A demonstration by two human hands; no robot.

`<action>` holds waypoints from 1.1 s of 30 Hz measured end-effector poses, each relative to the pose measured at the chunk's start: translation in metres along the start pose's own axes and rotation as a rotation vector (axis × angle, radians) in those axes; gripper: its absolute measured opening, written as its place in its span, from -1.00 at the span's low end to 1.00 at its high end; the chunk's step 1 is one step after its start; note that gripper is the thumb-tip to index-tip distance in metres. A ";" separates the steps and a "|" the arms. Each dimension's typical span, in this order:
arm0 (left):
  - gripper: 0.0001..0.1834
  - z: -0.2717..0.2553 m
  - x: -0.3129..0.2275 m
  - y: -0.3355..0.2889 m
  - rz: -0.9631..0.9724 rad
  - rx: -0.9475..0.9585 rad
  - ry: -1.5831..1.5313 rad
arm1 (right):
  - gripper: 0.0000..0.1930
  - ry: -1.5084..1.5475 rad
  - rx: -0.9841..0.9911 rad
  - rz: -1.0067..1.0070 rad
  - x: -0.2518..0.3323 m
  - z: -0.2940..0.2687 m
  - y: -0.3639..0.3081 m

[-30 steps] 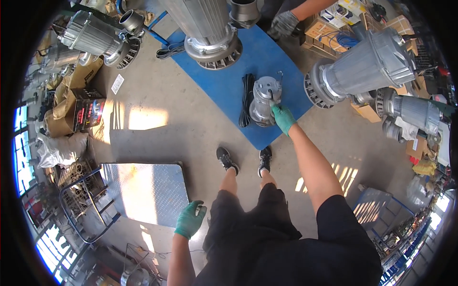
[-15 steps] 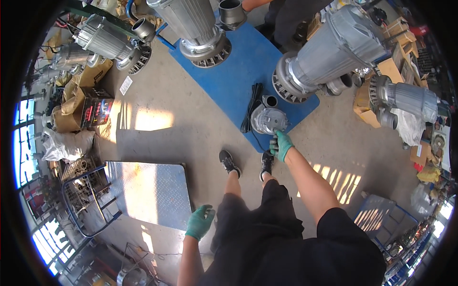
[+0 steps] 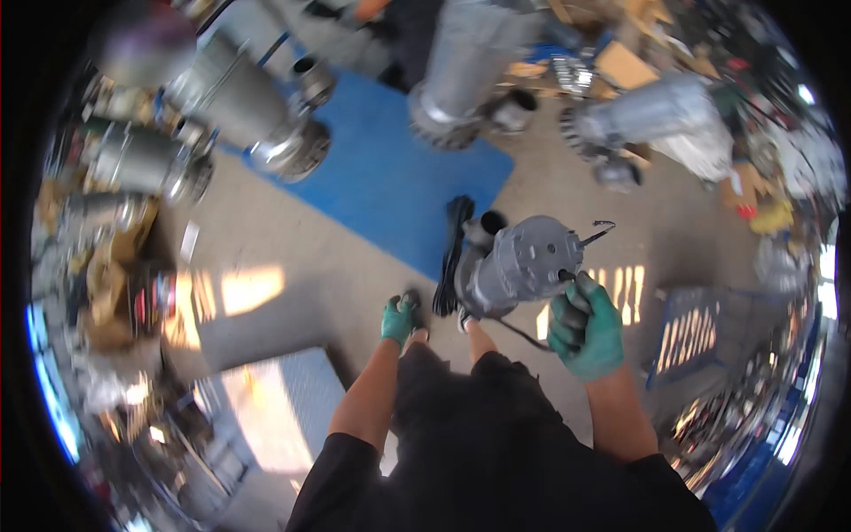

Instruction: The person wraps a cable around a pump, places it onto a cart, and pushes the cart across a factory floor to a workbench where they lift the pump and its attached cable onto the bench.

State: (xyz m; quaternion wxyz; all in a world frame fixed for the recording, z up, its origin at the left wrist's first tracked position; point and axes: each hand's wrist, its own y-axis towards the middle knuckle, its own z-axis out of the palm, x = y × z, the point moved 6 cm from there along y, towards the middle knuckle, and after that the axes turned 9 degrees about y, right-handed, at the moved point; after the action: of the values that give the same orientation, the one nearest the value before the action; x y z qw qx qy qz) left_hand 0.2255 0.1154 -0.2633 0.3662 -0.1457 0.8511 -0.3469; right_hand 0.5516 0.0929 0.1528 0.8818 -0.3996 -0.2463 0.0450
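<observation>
At the lower left of the frame lies a metal plate trolley (image 3: 306, 390), blurred, and above it, in the upper left, stands a large grey pump (image 3: 235, 93). Next to the right comes a blue platform (image 3: 377, 191), reaching down toward the centre.

Near the centre is the left hand (image 3: 397, 321), in a green glove. Its forearm comes from the lower edge and slants upward to the right; the grip is loosely curled, and I see nothing in it.

Right of it a dark bundle of cable (image 3: 454, 266) hangs along the side of the small grey pump (image 3: 525, 266), which is right of the centre, tilted, with its top toward the right. It seems to be held up, in front of the platform's near corner.

At its right edge is the right hand (image 3: 587, 330), also gloved, with bent elbow and fingers folded. This grip is closed on the pump near its top; which part exactly, I cannot tell.

The step in hand seems to be carrying the pump. The next move, I judge, calls for a firm hold and care with the loose cable.
</observation>
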 end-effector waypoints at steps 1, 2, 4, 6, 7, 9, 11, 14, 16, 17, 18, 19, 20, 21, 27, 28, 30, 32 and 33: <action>-0.41 0.039 0.012 0.023 -0.020 0.127 -0.308 | -0.58 0.025 -0.011 -0.019 0.007 0.008 -0.026; -0.40 0.080 0.024 0.045 -0.085 0.255 -0.631 | -0.57 0.037 -0.009 -0.058 0.015 0.023 -0.038; -0.39 0.141 -0.052 0.038 -0.135 0.596 -0.895 | -0.48 -0.024 0.060 -0.198 0.043 0.032 -0.088; -0.38 0.187 -0.122 -0.008 -0.139 0.861 -0.916 | -0.48 0.035 0.134 -0.343 0.072 0.018 -0.137; -0.37 0.205 -0.155 -0.036 -0.130 0.965 -0.894 | -0.47 0.062 0.148 -0.423 0.089 0.008 -0.160; -0.35 0.239 -0.221 -0.088 -0.095 1.118 -0.853 | -0.46 0.141 0.226 -0.536 0.118 -0.023 -0.192; -0.33 0.260 -0.266 -0.120 -0.019 1.149 -0.831 | -0.47 0.173 0.256 -0.678 0.150 -0.049 -0.222; -0.29 0.284 -0.313 -0.140 0.131 1.089 -0.824 | -0.47 0.189 0.375 -0.768 0.198 -0.093 -0.257; -0.26 0.266 -0.339 -0.140 0.262 0.992 -0.787 | -0.46 0.233 0.351 -0.772 0.226 -0.116 -0.264; -0.25 0.263 -0.358 -0.145 0.326 0.972 -0.731 | -0.46 0.225 0.357 -0.787 0.240 -0.130 -0.267; -0.23 0.258 -0.385 -0.164 0.399 0.974 -0.667 | -0.46 0.193 0.384 -0.820 0.259 -0.140 -0.274; -0.13 0.247 -0.418 -0.196 0.473 0.996 -0.546 | -0.46 0.156 0.356 -0.812 0.274 -0.149 -0.281; -0.09 0.246 -0.446 -0.224 0.510 1.064 -0.466 | -0.45 0.186 0.358 -0.798 0.288 -0.157 -0.283; -0.07 0.259 -0.465 -0.244 0.540 1.137 -0.441 | -0.46 0.172 0.363 -0.816 0.303 -0.167 -0.285; -0.05 0.373 -0.568 -0.281 0.597 1.374 -0.430 | -0.47 0.133 0.309 -0.918 0.399 -0.225 -0.281; -0.13 0.390 -0.595 -0.303 0.581 1.330 -0.430 | -0.47 0.121 0.294 -0.933 0.416 -0.236 -0.280; 0.03 0.420 -0.640 -0.342 0.567 1.393 -0.460 | -0.48 0.096 0.266 -0.963 0.449 -0.258 -0.275; -0.05 0.466 -0.657 -0.298 0.522 1.350 -0.463 | -0.48 0.086 0.252 -0.972 0.482 -0.268 -0.264; -0.09 0.488 -0.670 -0.286 0.491 1.344 -0.461 | -0.49 0.082 0.229 -0.992 0.500 -0.274 -0.261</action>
State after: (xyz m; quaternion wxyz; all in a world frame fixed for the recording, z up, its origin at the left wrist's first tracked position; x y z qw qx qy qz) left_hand 1.0391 0.0102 0.0463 0.6122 0.2341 0.3658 -0.6607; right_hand 1.0869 -0.1323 0.3889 0.8442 -0.1366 -0.3650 -0.3681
